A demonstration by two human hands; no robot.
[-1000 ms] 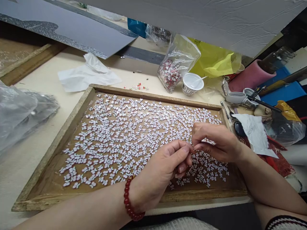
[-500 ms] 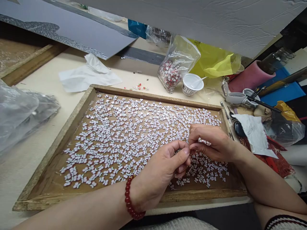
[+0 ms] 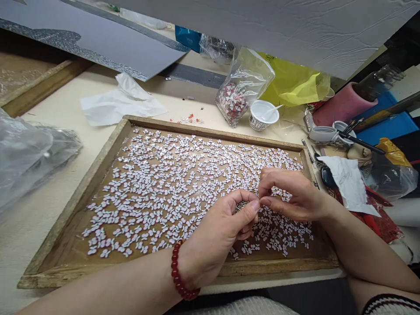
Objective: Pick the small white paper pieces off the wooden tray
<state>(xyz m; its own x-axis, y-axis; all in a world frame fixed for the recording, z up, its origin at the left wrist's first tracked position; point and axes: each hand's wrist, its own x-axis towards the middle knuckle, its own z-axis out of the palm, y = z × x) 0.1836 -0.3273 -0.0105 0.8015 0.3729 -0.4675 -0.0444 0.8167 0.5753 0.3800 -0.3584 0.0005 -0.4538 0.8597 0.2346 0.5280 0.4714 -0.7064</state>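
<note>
A shallow wooden tray (image 3: 98,162) lies in front of me, its brown floor strewn with several small white flower-shaped pieces (image 3: 157,188). My left hand (image 3: 216,236), with a red bead bracelet (image 3: 179,275) on the wrist, hovers over the tray's near right part with fingers curled; something small and dark shows in its grasp. My right hand (image 3: 292,194) meets it fingertip to fingertip, thumb and forefinger pinched. What the pinch holds is too small to make out.
Behind the tray stand a clear bag of red-white pieces (image 3: 238,94), a white cup (image 3: 263,114), a yellow bag (image 3: 295,83) and crumpled white paper (image 3: 121,103). Tools, brushes and a pink roll (image 3: 341,105) crowd the right. Clear plastic (image 3: 29,153) lies left. A grey board (image 3: 98,39) overhangs.
Both hands stayed over the tray's near right part. The right hand shifted slightly left toward the left hand, and the left fingers curled a little more.
</note>
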